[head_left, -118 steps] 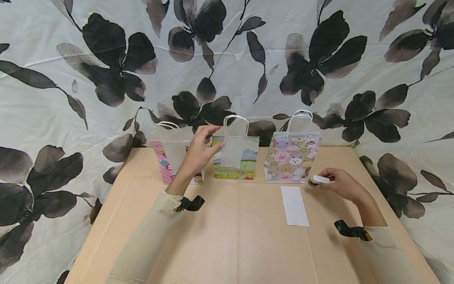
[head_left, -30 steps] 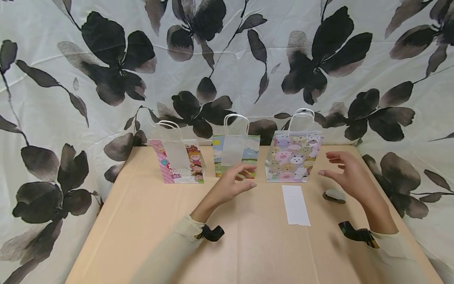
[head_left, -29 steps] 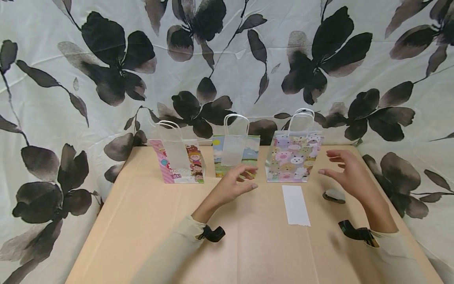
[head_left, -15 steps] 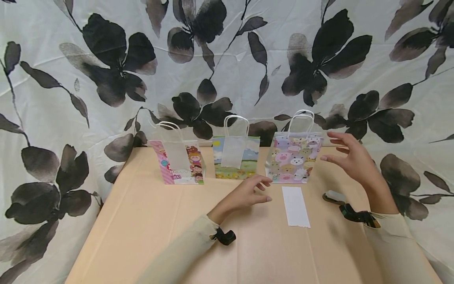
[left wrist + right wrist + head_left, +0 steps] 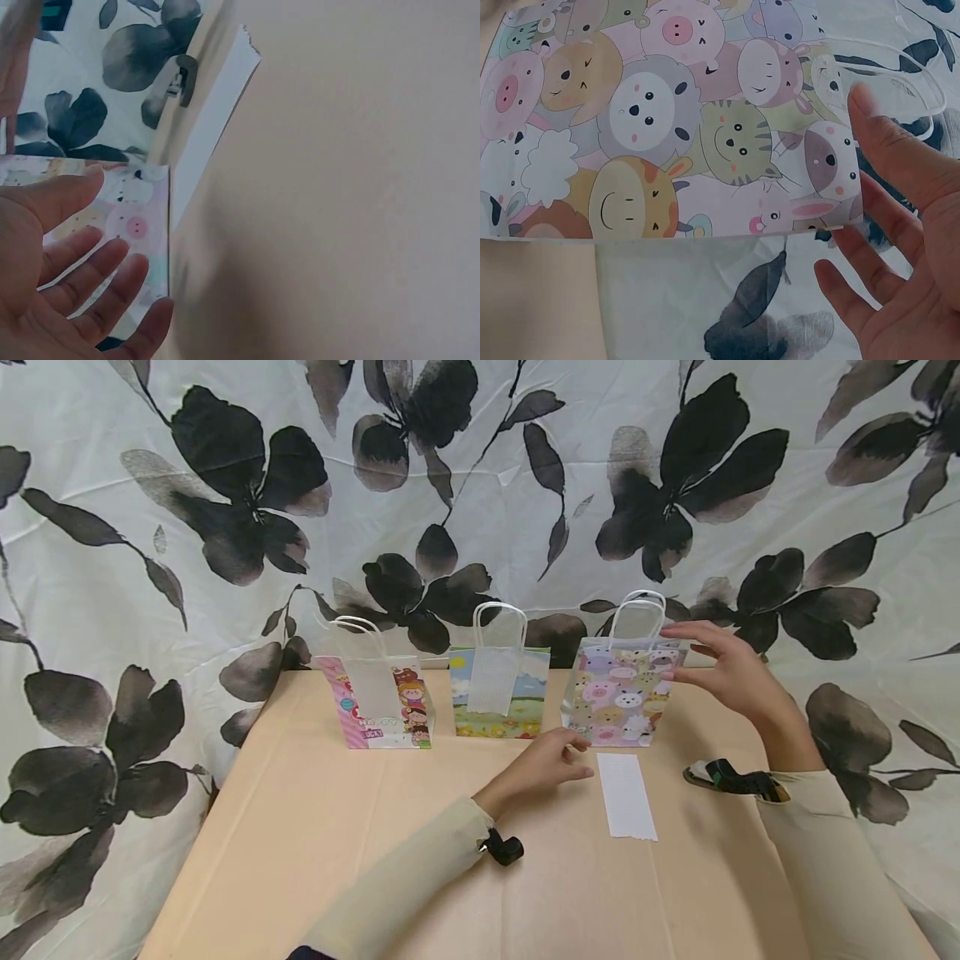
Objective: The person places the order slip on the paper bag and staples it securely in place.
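Observation:
A gift bag (image 5: 618, 693) with cartoon animals and white handles stands upright at the right of the table. My right hand (image 5: 731, 681) is at its upper right edge, thumb by the printed front and fingers straight along the side; the right wrist view shows thumb (image 5: 885, 127) and fingers spread around that edge. Low before the same bag, my left hand (image 5: 551, 762) hovers with loosely bent fingers and holds nothing. A white paper strip (image 5: 627, 795) lies just right of its fingertips. The small stapler (image 5: 180, 79) rests farther right, partly hidden in the head view by the wrist camera.
Two more gift bags stand to the left: a pink one (image 5: 412, 710) and a landscape one (image 5: 498, 720), each with white paper on its front. A floral cloth (image 5: 525, 510) hangs right behind the table (image 5: 300, 860).
My right hand earlier held the stapler; it was set down, and the hand rose and moved left to the animal bag. My left hand moved from between the left bags down and right.

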Demonstrator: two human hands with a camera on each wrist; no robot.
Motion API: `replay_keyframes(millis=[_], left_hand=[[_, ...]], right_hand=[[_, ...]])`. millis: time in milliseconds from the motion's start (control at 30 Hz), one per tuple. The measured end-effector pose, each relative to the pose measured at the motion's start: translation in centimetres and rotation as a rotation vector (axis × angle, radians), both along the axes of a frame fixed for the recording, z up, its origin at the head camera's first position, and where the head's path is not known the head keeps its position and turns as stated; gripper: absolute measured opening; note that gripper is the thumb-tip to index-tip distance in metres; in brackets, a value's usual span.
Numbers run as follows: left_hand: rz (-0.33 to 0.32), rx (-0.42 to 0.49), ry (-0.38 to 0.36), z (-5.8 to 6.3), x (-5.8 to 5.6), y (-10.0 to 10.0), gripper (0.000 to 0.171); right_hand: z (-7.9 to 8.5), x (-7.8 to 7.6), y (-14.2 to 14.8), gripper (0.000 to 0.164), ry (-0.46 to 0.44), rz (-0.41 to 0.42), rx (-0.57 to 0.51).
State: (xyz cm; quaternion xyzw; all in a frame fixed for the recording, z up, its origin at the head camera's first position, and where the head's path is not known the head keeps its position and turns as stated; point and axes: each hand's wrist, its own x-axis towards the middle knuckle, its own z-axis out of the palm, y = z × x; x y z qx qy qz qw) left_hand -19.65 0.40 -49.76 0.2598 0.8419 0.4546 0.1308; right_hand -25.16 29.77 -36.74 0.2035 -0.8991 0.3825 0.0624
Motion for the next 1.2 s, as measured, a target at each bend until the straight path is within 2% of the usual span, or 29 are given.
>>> replay_keyframes(millis=[167, 300, 400, 533, 867, 1033, 1200], left_hand=[[-0.001, -0.047, -0.002, -0.8, -0.5, 1.6, 0.046], [0.002, -0.121, 0.069, -1.5, -0.8, 2.9, 0.045], [0.009, -0.187, 0.128, -1.8, -0.9, 3.6, 0.045], [0.019, -0.263, 0.163, -1.9, -0.8, 4.2, 0.045], [0.120, -0.442, 0.206, -2.2, 0.1, 5.6, 0.054], [0.139, -0.468, 0.206, -2.3, 0.5, 6.3, 0.054], [0.148, -0.457, 0.181, -2.1, 0.7, 6.6, 0.054]], right_hand=[[0.1, -0.5, -0.3, 0.060, -0.005, 0.014, 0.015], [0.0, -0.9, -0.7, 0.054, -0.017, 0.008, 0.016], [-0.1, -1.1, -1.0, 0.044, -0.030, -0.024, 0.018], [-0.2, -1.2, -1.4, 0.033, -0.054, -0.062, 0.003], [-0.5, -1.1, -1.7, 0.033, -0.073, -0.068, -0.026], [-0.7, -1.1, -1.6, 0.032, -0.071, -0.071, -0.024], [-0.8, -1.2, -1.5, 0.031, -0.053, -0.058, -0.028]])
